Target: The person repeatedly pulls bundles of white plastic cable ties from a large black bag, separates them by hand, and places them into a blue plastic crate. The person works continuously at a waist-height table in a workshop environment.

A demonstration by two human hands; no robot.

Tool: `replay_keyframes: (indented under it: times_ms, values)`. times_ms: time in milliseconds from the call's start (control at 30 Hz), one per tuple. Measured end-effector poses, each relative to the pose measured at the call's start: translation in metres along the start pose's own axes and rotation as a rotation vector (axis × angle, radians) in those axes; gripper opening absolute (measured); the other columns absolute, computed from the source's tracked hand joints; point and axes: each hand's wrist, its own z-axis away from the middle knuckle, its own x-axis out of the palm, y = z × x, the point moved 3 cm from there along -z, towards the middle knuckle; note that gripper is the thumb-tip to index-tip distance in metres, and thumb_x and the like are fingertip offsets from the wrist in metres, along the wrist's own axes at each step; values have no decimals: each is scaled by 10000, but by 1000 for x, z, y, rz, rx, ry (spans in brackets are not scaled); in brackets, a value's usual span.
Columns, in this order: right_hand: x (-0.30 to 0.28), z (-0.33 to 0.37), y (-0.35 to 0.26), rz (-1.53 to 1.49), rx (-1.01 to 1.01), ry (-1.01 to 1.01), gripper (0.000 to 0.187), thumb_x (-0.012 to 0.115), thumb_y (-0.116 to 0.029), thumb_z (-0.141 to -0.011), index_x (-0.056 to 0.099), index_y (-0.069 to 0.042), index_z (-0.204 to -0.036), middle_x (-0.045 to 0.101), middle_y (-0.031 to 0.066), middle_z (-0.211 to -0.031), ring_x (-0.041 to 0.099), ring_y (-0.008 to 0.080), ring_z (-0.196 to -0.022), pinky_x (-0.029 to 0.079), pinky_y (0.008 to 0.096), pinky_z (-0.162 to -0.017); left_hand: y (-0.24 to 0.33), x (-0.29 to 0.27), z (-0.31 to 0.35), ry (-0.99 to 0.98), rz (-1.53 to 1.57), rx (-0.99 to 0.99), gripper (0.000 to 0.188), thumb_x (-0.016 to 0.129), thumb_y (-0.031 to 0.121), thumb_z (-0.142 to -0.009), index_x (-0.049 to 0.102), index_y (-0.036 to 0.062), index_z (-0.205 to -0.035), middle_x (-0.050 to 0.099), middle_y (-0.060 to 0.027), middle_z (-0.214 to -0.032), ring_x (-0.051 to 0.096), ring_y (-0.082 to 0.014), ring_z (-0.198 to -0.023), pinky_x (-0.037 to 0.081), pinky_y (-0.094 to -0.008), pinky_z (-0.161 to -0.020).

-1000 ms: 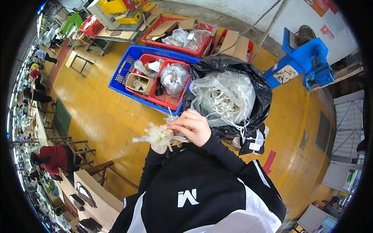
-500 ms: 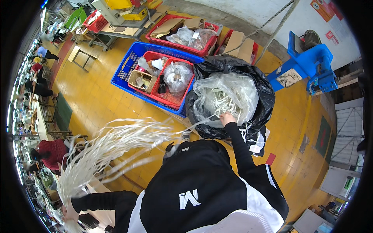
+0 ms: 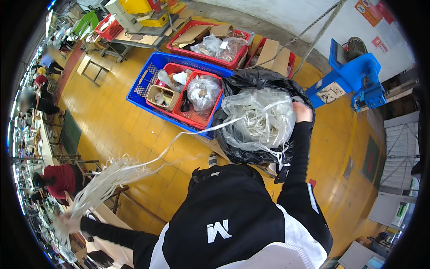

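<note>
At the far left my left hand [image 3: 67, 223], slightly blurred, is closed round a bundle of long white strips [image 3: 107, 181], which fans out toward the middle. One long strip [image 3: 172, 145] stretches from the bundle across to a clear plastic bag [image 3: 233, 105]. Over the bag's right rim, my right hand [image 3: 303, 112] is closed, with the strip seeming to run up to its fingertips; the fingers are partly hidden. Loose white strips [image 3: 260, 123] lie in a tangle inside the clear bag, which sits within a black plastic bag [image 3: 309, 92].
Left of the bags stands a blue crate [image 3: 139, 92] with red baskets [image 3: 208, 120] inside. Behind are a red crate [image 3: 179, 48] and a cardboard piece [image 3: 274, 56]. A blue machine [image 3: 347, 76] stands at right. A table [image 3: 114, 224] is at lower left; people sit beyond.
My right hand has moved from the bag's near middle to its right rim. The bundle has swung lower and left, and one strip now stretches away from it. My left hand rose slightly.
</note>
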Motion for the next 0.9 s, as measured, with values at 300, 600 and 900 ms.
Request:
replay_keyframes:
  times_ms: [300, 600, 900]
  values:
    - [-166, 12, -36, -480, 226, 432, 281, 451, -290, -926, 615, -63, -902, 372, -58, -520, 285, 17, -400, 182, 188, -359, 22, 31, 37, -118, 297, -138, 264, 451, 247, -895, 530, 31, -1026, 527, -12, -779, 438, -109, -588, 368, -222, -564]
    - [58, 96, -264, -365, -221, -419, 183, 460, -200, -912, 596, -82, -883, 420, -36, -525, 383, 45, -454, 307, 202, -438, 241, 136, 393, -1599, 1094, -1078, 432, 441, 336, -910, 485, 0, -1177, 544, -17, -890, 406, -70, -595, 345, -211, -555]
    - [87, 155, -287, 40, -450, -843, 173, 485, -191, -863, 568, -70, -773, 566, 165, -619, 574, 350, -610, 439, 415, -544, 288, 116, 423, -1503, 1245, -1513, 492, 429, 384, -917, 468, -16, -1201, 487, 3, -795, 400, -50, -610, 348, -188, -568]
